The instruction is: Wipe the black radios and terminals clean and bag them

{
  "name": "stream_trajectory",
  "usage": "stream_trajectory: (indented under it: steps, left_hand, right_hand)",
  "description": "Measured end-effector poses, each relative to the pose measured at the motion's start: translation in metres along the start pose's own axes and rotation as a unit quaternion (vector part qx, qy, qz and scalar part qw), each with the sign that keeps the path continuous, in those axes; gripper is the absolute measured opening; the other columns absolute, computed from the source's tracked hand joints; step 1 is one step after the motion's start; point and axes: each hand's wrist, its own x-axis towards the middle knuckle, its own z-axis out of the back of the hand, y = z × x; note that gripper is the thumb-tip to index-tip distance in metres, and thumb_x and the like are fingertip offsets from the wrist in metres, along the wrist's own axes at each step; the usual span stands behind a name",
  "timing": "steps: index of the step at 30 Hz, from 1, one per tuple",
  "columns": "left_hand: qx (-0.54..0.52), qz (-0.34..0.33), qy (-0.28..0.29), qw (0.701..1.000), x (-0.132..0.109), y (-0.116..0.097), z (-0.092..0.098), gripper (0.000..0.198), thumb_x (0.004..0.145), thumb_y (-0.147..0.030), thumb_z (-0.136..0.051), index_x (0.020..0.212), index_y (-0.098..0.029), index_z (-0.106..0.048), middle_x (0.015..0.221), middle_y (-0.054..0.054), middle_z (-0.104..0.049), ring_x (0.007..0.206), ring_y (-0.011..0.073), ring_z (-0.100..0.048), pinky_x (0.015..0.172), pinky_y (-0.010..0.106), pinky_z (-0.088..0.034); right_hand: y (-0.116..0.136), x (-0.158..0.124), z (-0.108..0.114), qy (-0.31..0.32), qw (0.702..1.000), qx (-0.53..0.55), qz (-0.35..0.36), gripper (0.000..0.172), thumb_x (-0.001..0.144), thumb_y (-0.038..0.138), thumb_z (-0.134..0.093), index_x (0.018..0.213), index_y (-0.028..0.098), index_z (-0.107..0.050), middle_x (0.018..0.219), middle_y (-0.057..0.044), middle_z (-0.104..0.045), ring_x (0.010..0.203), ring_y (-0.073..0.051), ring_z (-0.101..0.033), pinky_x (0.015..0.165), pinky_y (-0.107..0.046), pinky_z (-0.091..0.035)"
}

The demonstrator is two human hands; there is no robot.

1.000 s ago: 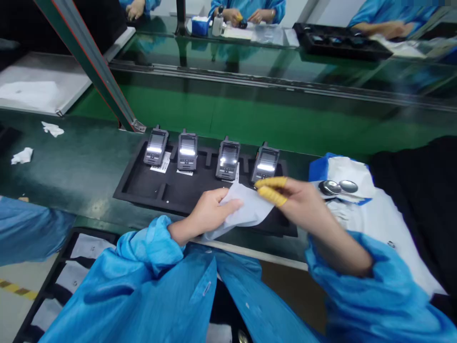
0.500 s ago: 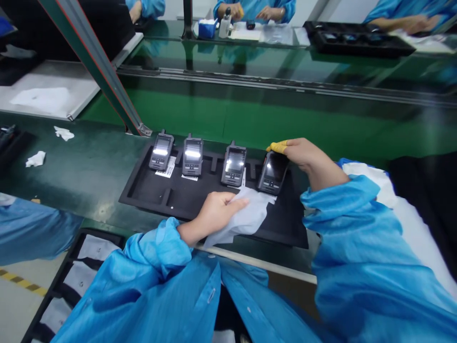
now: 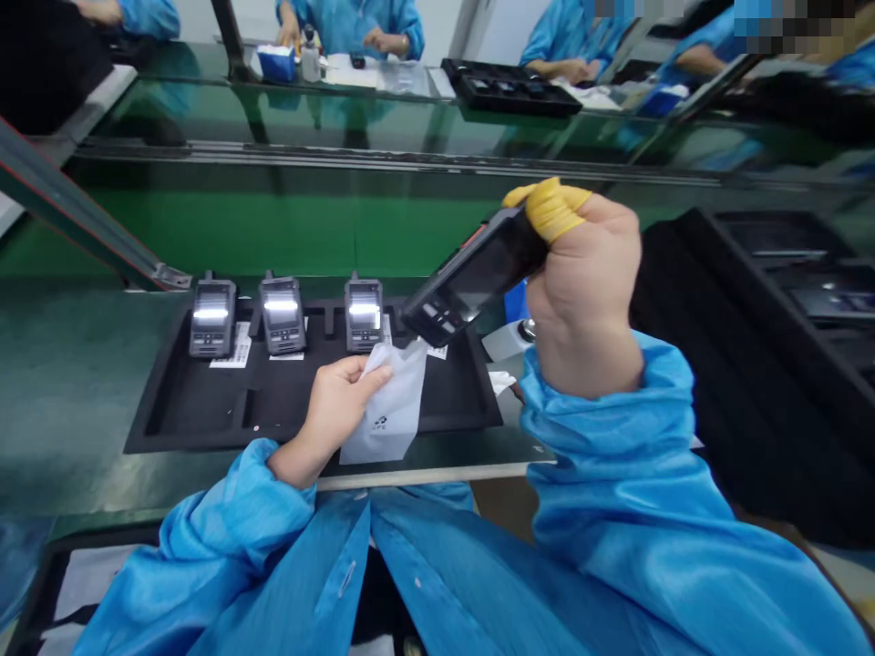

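right hand (image 3: 584, 292): fingers pinch the handheld radio (image 3: 471, 278) by its top, tilted above the right end of the tray (image 3: 205, 419)
left hand (image 3: 338, 405): fingers grip a white poly bag (image 3: 386, 410) at the tray's front edge
risk: honestly an end-only pinch, so the radio could slip onto the tray

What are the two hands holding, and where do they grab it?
The right hand grips a black handheld device by its upper end. The left hand pinches a white bag at its top edge.

Glossy plastic handset (image 3: 471, 282) — matt foam tray (image 3: 205, 419)
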Motion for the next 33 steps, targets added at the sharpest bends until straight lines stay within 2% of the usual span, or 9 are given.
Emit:
stream_trajectory:
  steps: [2,5,11,15,18,24,29,33]
  left_hand:
    - [0.016,-0.009,0.005,1.0,-0.002,-0.002,-0.001,0.03,0.056,-0.045,-0.075,0.059,-0.016,-0.067,0.051,-0.003,-0.058,0.047,0.0085,-0.045,0.047,0.022,-0.033]
    - [0.016,-0.011,0.01,1.0,-0.007,-0.004,-0.002,0.033,0.056,-0.047,-0.076,0.062,-0.015,-0.067,0.053,-0.002,-0.058,0.049,0.009,-0.046,0.047,0.022,-0.033]
    - [0.029,-0.033,-0.009,0.999,-0.011,-0.008,-0.001,0.046,0.058,-0.056,-0.074,0.048,-0.015,-0.056,0.046,-0.005,-0.043,0.045,0.0066,-0.036,0.044,0.021,-0.026]
    - [-0.027,0.0,0.0,1.0,-0.011,-0.008,-0.006,0.043,0.048,-0.051,-0.082,0.058,-0.014,-0.063,0.053,-0.003,-0.056,0.048,0.009,-0.046,0.047,0.022,-0.037]
    - [-0.061,0.014,-0.006,0.998,-0.011,-0.007,-0.01,0.042,0.043,-0.045,-0.086,0.064,-0.014,-0.067,0.059,0.0,-0.064,0.053,0.0117,-0.054,0.052,0.024,-0.043]
    - [-0.086,0.015,0.0,0.996,-0.013,-0.005,-0.011,0.041,0.043,-0.043,-0.087,0.065,-0.014,-0.068,0.058,-0.001,-0.064,0.052,0.011,-0.055,0.05,0.022,-0.043]
    - [-0.081,0.006,-0.002,0.997,-0.014,-0.004,-0.01,0.04,0.048,-0.045,-0.086,0.069,-0.014,-0.07,0.06,-0.001,-0.065,0.053,0.011,-0.055,0.051,0.022,-0.043]
    - [-0.052,-0.015,0.022,0.998,-0.013,-0.001,-0.011,0.041,0.055,-0.051,-0.082,0.069,-0.014,-0.071,0.057,-0.002,-0.061,0.051,0.009,-0.05,0.048,0.02,-0.037]
  right_hand:
    - [0.008,-0.011,-0.008,0.017,0.999,0.03,0.006,0.006,0.075,0.021,-0.071,0.07,0.019,-0.071,0.07,0.003,-0.067,0.065,-0.01,-0.063,0.072,-0.031,-0.053]
    - [0.013,-0.024,-0.016,0.009,0.998,0.046,0.031,0.009,0.069,0.027,-0.077,0.069,0.019,-0.072,0.073,0.004,-0.07,0.07,-0.01,-0.063,0.072,-0.028,-0.053]
    - [0.011,-0.029,-0.011,-0.012,0.998,0.06,0.032,0.021,0.059,0.039,-0.083,0.067,0.023,-0.073,0.071,0.006,-0.07,0.066,-0.009,-0.063,0.069,-0.028,-0.054]
    - [0.015,-0.03,-0.008,-0.024,0.996,0.043,0.075,0.015,0.065,0.036,-0.08,0.07,0.023,-0.073,0.073,0.006,-0.069,0.072,-0.01,-0.064,0.075,-0.029,-0.054]
    - [0.019,-0.036,-0.01,-0.03,0.998,0.008,0.061,0.014,0.073,0.037,-0.074,0.073,0.024,-0.071,0.079,0.005,-0.069,0.078,-0.012,-0.066,0.079,-0.03,-0.054]
    - [0.014,-0.041,-0.003,-0.031,0.989,-0.141,0.03,0.029,0.083,0.053,-0.059,0.081,0.026,-0.069,0.09,0.001,-0.069,0.097,-0.018,-0.066,0.083,-0.034,-0.055]
    - [0.008,-0.041,0.007,-0.025,0.992,-0.118,0.023,0.026,0.08,0.051,-0.064,0.077,0.025,-0.069,0.087,0.0,-0.069,0.095,-0.019,-0.066,0.083,-0.035,-0.055]
    - [0.008,-0.046,0.007,0.007,0.996,-0.088,0.012,0.022,0.076,0.046,-0.069,0.073,0.025,-0.07,0.083,0.002,-0.069,0.088,-0.017,-0.066,0.084,-0.035,-0.054]
